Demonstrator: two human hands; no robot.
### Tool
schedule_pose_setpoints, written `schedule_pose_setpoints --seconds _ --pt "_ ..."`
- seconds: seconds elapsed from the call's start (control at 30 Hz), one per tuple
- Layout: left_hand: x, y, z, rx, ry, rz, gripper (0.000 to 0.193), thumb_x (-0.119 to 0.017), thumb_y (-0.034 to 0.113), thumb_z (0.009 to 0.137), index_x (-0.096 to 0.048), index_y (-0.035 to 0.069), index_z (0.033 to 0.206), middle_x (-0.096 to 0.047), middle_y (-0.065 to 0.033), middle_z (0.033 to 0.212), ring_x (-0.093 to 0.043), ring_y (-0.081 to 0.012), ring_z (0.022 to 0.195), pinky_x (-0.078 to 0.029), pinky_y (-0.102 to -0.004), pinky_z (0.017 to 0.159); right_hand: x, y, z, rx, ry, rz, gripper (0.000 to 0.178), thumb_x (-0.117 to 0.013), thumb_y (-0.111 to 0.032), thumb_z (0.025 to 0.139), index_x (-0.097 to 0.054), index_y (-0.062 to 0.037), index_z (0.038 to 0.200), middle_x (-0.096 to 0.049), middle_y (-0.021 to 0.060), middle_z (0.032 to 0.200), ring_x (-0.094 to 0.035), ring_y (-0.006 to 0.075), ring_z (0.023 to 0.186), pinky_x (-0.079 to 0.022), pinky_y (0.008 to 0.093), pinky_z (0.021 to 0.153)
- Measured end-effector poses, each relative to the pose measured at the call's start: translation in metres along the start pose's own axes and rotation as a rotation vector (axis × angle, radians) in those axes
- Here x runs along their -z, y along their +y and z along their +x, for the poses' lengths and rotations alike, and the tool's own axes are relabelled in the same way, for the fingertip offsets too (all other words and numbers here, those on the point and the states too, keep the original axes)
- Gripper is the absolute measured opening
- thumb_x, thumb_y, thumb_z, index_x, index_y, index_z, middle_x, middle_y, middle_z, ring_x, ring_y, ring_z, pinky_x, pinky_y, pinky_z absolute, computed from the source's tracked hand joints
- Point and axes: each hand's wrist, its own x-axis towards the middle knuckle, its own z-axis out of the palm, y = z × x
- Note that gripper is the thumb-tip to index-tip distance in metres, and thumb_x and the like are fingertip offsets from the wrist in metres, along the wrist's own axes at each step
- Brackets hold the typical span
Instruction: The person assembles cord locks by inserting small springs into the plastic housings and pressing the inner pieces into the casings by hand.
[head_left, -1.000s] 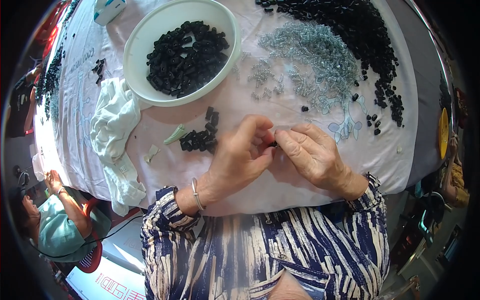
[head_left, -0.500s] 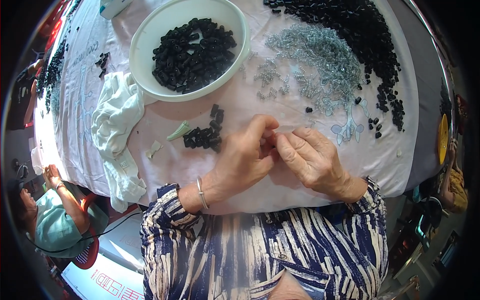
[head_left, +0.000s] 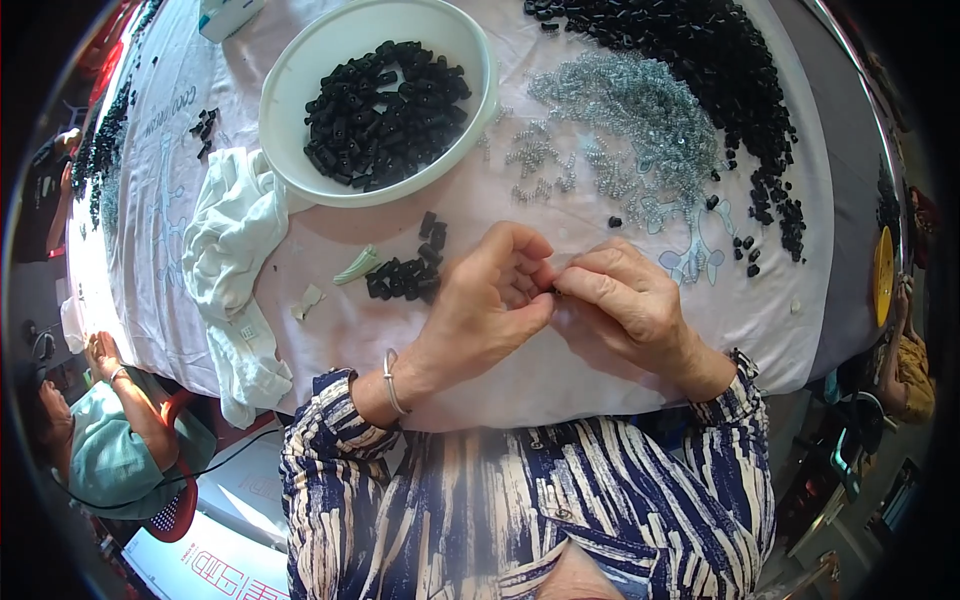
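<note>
My left hand (head_left: 488, 285) and my right hand (head_left: 630, 300) meet fingertip to fingertip above the cloth. The left thumb and curled fingers close towards the right thumb and forefinger, which pinch together. A small dark bit shows between the tips, mostly hidden, so its kind is unclear. Just left of my left hand lies a small cluster of short black cylindrical parts (head_left: 405, 278). Beyond my right hand spreads a heap of small silvery pieces that look like springs (head_left: 640, 115). Past them is a large pile of black parts (head_left: 735, 85).
A white bowl (head_left: 275, 140) with black parts stands at the far middle. A crumpled white cloth (head_left: 225, 240), a pale green strip (head_left: 357, 264) and a torn scrap (head_left: 307, 300) lie leftward. Another person (head_left: 120, 430) sits at the left; a yellow round object (head_left: 884, 275) is far right.
My hands have shifted slightly, with the left fingers opening a little more from the palm. The fingertips stay together, and a dark bit now shows between them.
</note>
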Motion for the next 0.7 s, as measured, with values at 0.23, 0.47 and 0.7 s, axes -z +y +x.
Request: schedule_pose_setpoints --seconds 0.23,0.47,0.7 --pt "-0.0015 0.0007 0.0012 0.024 0.022 -0.011 0.034 -0.064 -0.006 0.08 -0.046 -0.001 0.108 -0.058 -0.0071 0.093 -0.058 -0.009 0.084 -0.052 -0.022 0.073 0.0021 0.0024 -0.0019 -0.025 0.003 0.04 0.033 -0.071 0.006 0.066 -0.063 -0.0001 0.098 -0.063 0.0109 0.091 -0.061 0.0246 0.08 -0.05 0.0333 0.068" --pt "-0.0015 -0.0008 0.0011 0.025 0.011 -0.02 0.034 -0.066 -0.006 0.079 -0.047 -0.001 0.108 -0.058 -0.0068 0.091 -0.059 -0.0092 0.083 -0.052 -0.022 0.072 -0.0007 0.0015 -0.0042 -0.078 0.022 0.14 0.028 -0.069 0.009 0.069 -0.062 -0.0002 0.094 -0.063 0.0108 0.092 -0.062 0.0234 0.081 -0.051 0.0319 0.071" --pt "-0.0022 -0.0015 -0.0006 -0.02 0.045 0.066 0.036 -0.068 -0.005 0.079 -0.048 -0.001 0.108 -0.06 -0.0068 0.09 -0.061 -0.0103 0.081 -0.053 -0.0224 0.069 0.0062 0.0065 -0.002 0.024 0.049 0.061 0.029 -0.069 0.01 0.068 -0.062 -0.0003 0.094 -0.062 0.0105 0.09 -0.061 0.0248 0.079 -0.05 0.0315 0.065"
